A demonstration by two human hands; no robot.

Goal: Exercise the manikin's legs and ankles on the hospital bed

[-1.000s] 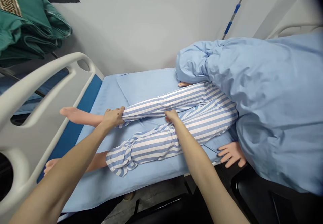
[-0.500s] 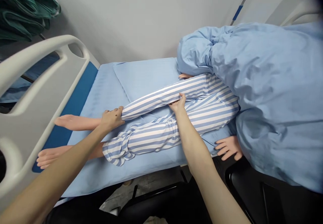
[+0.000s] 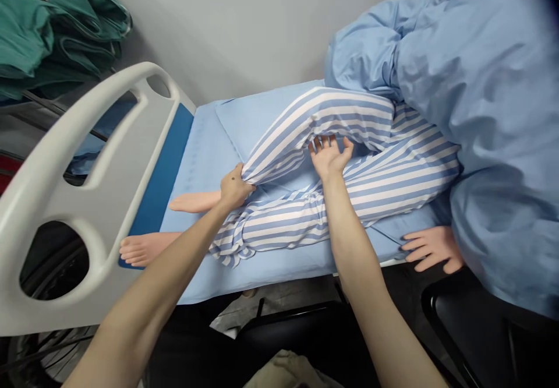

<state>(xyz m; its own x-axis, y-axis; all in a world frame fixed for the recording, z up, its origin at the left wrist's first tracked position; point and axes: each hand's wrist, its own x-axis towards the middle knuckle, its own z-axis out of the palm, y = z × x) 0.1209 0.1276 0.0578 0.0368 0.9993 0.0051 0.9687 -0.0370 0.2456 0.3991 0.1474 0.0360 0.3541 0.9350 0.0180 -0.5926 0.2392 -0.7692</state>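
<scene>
A figure that looks like a training manikin lies on the bed in blue-and-white striped trousers (image 3: 384,196) and a blue gown (image 3: 493,102). Its far leg (image 3: 301,120) is bent, the knee raised off the sheet. My left hand (image 3: 236,189) is wrapped round that leg's ankle at the trouser cuff. Under the bent knee, my right hand (image 3: 329,156) is palm up with fingers spread, the fingertips at the cloth. The far foot (image 3: 192,202) sticks out beyond my left hand. Straight on the mattress lies the near leg (image 3: 283,228), its bare foot (image 3: 144,249) showing.
The bed's blue sheet (image 3: 205,143) runs to a grey-white footboard (image 3: 117,178) on the left. Green folded cloth (image 3: 82,27) hangs beyond it. The manikin's hand (image 3: 432,248) rests at the near bed edge, beside a black chair (image 3: 463,318). A wall stands behind.
The far leg has bent, with its knee rising and its foot drawn toward the hips. My left hand moved right with the ankle. My right hand's fingers have spread beneath the knee.
</scene>
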